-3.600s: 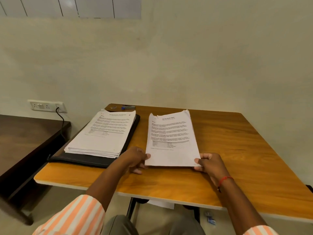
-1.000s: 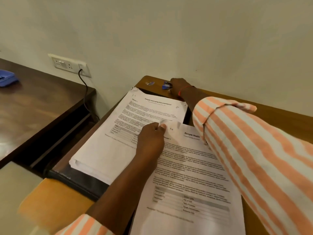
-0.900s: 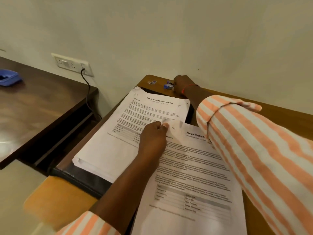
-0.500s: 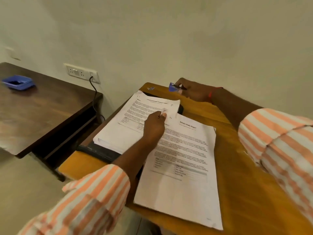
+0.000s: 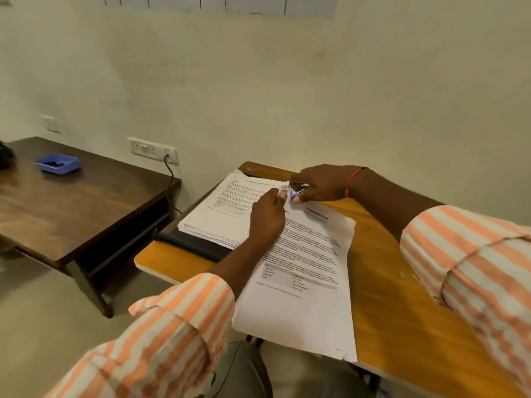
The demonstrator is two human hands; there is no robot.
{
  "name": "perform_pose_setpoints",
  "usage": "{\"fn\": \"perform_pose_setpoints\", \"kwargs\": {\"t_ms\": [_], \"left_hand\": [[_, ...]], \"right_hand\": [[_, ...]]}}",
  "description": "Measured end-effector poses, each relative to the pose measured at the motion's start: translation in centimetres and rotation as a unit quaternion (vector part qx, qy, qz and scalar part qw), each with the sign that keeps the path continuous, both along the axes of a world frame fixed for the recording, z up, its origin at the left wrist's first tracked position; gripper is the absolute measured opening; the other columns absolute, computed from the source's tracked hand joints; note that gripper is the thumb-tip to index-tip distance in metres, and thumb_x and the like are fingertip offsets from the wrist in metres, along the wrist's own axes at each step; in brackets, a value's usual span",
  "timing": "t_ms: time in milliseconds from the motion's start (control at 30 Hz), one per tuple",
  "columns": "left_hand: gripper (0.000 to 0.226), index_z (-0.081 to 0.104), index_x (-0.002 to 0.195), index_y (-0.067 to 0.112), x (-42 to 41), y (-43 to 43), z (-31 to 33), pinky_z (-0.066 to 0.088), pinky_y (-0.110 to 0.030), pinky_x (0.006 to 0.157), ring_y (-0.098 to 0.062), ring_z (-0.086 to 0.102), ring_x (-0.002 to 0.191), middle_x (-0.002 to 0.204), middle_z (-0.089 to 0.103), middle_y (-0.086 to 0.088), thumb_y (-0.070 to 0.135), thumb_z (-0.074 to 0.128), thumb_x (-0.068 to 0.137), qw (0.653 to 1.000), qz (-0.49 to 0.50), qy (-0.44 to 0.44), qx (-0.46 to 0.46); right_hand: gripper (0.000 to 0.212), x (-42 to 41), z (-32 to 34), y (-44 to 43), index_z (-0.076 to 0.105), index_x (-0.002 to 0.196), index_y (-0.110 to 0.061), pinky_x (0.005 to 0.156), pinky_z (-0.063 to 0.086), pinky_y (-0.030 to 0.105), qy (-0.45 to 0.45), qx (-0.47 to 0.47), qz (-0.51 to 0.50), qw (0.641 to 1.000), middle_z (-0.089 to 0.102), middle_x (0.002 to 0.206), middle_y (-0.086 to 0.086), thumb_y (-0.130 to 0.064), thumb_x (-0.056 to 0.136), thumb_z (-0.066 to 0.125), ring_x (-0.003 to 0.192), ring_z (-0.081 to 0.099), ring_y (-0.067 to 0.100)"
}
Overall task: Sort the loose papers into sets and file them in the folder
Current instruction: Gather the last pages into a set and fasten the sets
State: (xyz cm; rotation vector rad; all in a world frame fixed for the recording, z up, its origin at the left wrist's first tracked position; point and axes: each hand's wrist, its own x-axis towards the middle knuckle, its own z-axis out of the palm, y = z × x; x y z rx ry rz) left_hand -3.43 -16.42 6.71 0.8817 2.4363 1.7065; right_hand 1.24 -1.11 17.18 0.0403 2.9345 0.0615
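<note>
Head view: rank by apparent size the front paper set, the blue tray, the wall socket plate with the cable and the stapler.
Largest: front paper set.
Next: blue tray and wall socket plate, alike, unranked.
Smallest: stapler, partly hidden in the right hand.

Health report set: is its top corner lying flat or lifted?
Lifted. The left hand pinches that corner of the health report set and holds it up, while the right hand holds the blue stapler beside it.

Open passage over table right side; paper stack on folder blocks left; wall behind.
</note>
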Motion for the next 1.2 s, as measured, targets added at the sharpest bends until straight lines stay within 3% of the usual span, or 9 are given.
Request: {"fn": "perform_pose_setpoints", "kwargs": {"t_ms": [100, 233, 467, 533, 667, 833, 1033, 1100, 1200], "left_hand": [[0.022, 0.052, 0.099, 0.019, 0.5, -0.3, 0.3, 0.032, -0.021, 0.057, -0.008, 0.052, 0.071, 0.080, 0.055, 0.007, 0.036, 0.043, 0.108, 1.000, -0.002, 0.027, -0.010], [0.022, 0.047, 0.114, 0.016, 1.0, -0.6, -0.1, 0.038, -0.025, 0.056, -0.010, 0.058, 0.071, 0.085, 0.061, 0.000, 0.036, 0.048, 0.106, 0.998, -0.001, 0.059, -0.030], [0.017, 0.043, 0.115, 0.017, 1.4, -0.7, -0.1, 0.043, -0.029, 0.060, -0.021, 0.063, 0.077, 0.092, 0.065, -0.008, 0.020, 0.054, 0.103, 0.996, -0.023, 0.074, -0.046], [0.017, 0.042, 0.114, 0.016, 1.5, -0.8, -0.2, 0.041, -0.027, 0.058, -0.022, 0.063, 0.076, 0.091, 0.065, -0.009, 0.017, 0.055, 0.102, 0.994, -0.033, 0.088, -0.046], [0.015, 0.042, 0.110, 0.018, 1.7, -0.9, -0.3, 0.037, -0.024, 0.055, -0.017, 0.061, 0.072, 0.088, 0.065, -0.007, 0.019, 0.055, 0.103, 0.992, -0.046, 0.104, -0.048], [0.013, 0.042, 0.110, 0.017, 1.8, -0.9, -0.1, 0.040, -0.026, 0.057, -0.021, 0.062, 0.074, 0.088, 0.064, -0.008, 0.020, 0.053, 0.104, 0.991, -0.075, 0.103, -0.048], [0.010, 0.041, 0.107, 0.020, 1.9, -1.1, -0.3, 0.056, -0.044, 0.068, -0.026, 0.068, 0.078, 0.089, 0.067, -0.010, 0.027, 0.048, 0.106, 0.993, -0.106, 0.059, -0.004], [0.010, 0.042, 0.106, 0.019, 2.0, -1.0, -0.6, 0.053, -0.041, 0.063, -0.024, 0.066, 0.075, 0.088, 0.067, -0.009, 0.027, 0.048, 0.106, 0.993, -0.097, 0.063, 0.000], [0.010, 0.040, 0.104, 0.018, 2.0, -0.9, -1.1, 0.042, -0.025, 0.057, -0.019, 0.061, 0.071, 0.084, 0.063, -0.007, 0.020, 0.050, 0.105, 0.995, -0.073, 0.068, -0.011]], "right_hand": [[0.043, 0.9, 0.0, -0.6, 0.053, 0.125, -0.022, 0.090, 0.044, 0.037, 0.002, 0.023, 0.010, 1.000, 0.058, 0.112, -0.001, -0.055, 0.097, 0.054, 0.100, 0.055, 0.020], [0.048, 1.5, 0.7, -0.9, 0.053, 0.129, -0.020, 0.092, 0.045, 0.038, 0.002, 0.029, 0.019, 0.999, 0.061, 0.118, 0.003, -0.055, 0.097, 0.054, 0.101, 0.054, 0.020], [0.047, 1.9, 1.2, -1.2, 0.054, 0.132, -0.021, 0.088, 0.041, 0.034, 0.008, 0.027, 0.041, 0.999, 0.059, 0.116, 0.002, -0.053, 0.097, 0.055, 0.104, 0.053, 0.020], [0.048, 2.1, 1.2, -1.1, 0.055, 0.134, -0.021, 0.094, 0.043, 0.037, 0.010, 0.016, 0.041, 0.999, 0.061, 0.122, 0.003, -0.051, 0.097, 0.056, 0.108, 0.055, 0.021], [0.051, 2.5, 1.1, -1.1, 0.054, 0.139, -0.022, 0.103, 0.044, 0.042, 0.008, 0.016, 0.035, 0.999, 0.060, 0.135, 0.004, -0.052, 0.096, 0.056, 0.118, 0.055, 0.024], [0.052, 2.8, 0.9, -0.9, 0.056, 0.136, -0.018, 0.101, 0.044, 0.043, 0.016, 0.037, 0.039, 0.998, 0.063, 0.130, 0.006, -0.052, 0.097, 0.055, 0.113, 0.057, 0.025], [0.045, 2.7, 0.7, -0.7, 0.060, 0.128, -0.022, 0.095, 0.037, 0.038, 0.023, 0.081, 0.054, 0.995, 0.066, 0.119, 0.001, -0.054, 0.097, 0.053, 0.104, 0.057, 0.020], [0.044, 2.6, 0.5, -0.8, 0.061, 0.125, -0.021, 0.093, 0.036, 0.037, 0.025, 0.085, 0.059, 0.994, 0.067, 0.115, 0.002, -0.054, 0.097, 0.053, 0.101, 0.056, 0.020], [0.040, 2.4, 0.4, -1.1, 0.061, 0.127, -0.022, 0.091, 0.033, 0.033, 0.028, 0.098, 0.068, 0.992, 0.066, 0.117, 0.001, -0.050, 0.099, 0.052, 0.098, 0.054, 0.017]]}}
